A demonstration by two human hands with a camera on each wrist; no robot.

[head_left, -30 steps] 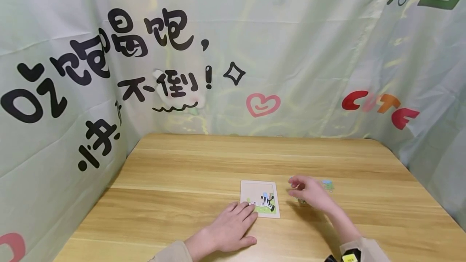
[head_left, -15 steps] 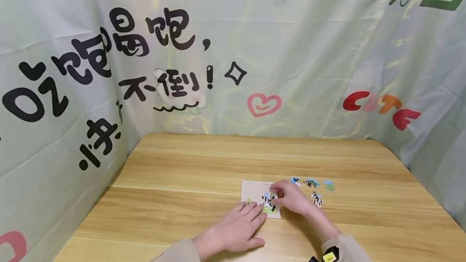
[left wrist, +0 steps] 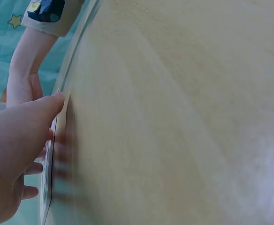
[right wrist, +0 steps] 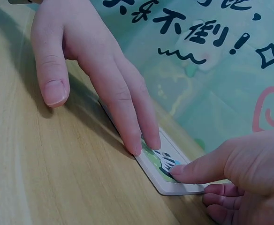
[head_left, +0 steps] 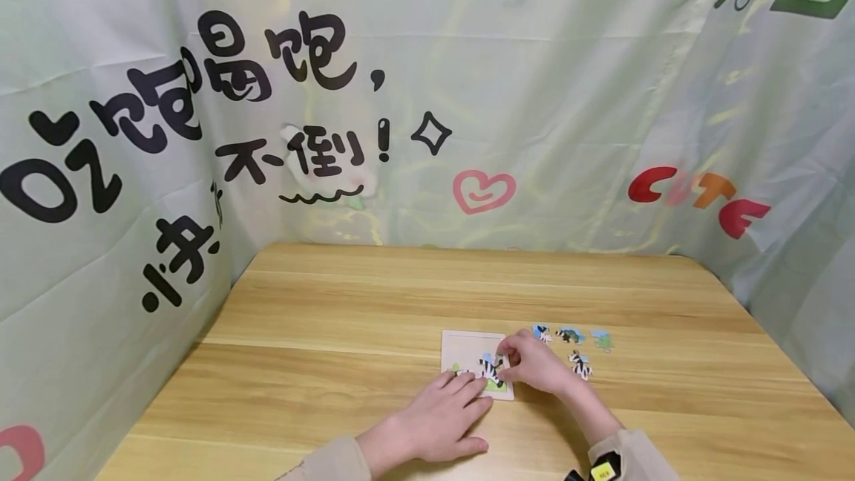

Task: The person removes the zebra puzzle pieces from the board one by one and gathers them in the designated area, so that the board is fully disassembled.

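A small jigsaw tray [head_left: 461,346] with a pale frame lies on the table, partly filled with a zebra picture. My left hand [head_left: 437,414] rests palm down, its straight fingers on the tray's lower left part, hiding some of the picture. From the right, my right hand [head_left: 534,364] pinches at a puzzle piece [head_left: 490,368] by the tray's right edge. In the right wrist view its thumb [right wrist: 193,171] touches the zebra picture, its other fingers curled beside the frame. The left wrist view shows my left hand [left wrist: 19,145] low over the table.
Several loose puzzle pieces lie right of the tray, among them a zebra piece [head_left: 580,366], a dark animal piece [head_left: 571,335] and a blue-green piece [head_left: 603,340]. The wooden table [head_left: 347,303] ends at a printed cloth backdrop [head_left: 568,110].
My right hand has moved left from above the loose pieces to the tray's right edge and stayed there, uncovering those pieces. My left hand has slid slightly right over the tray.
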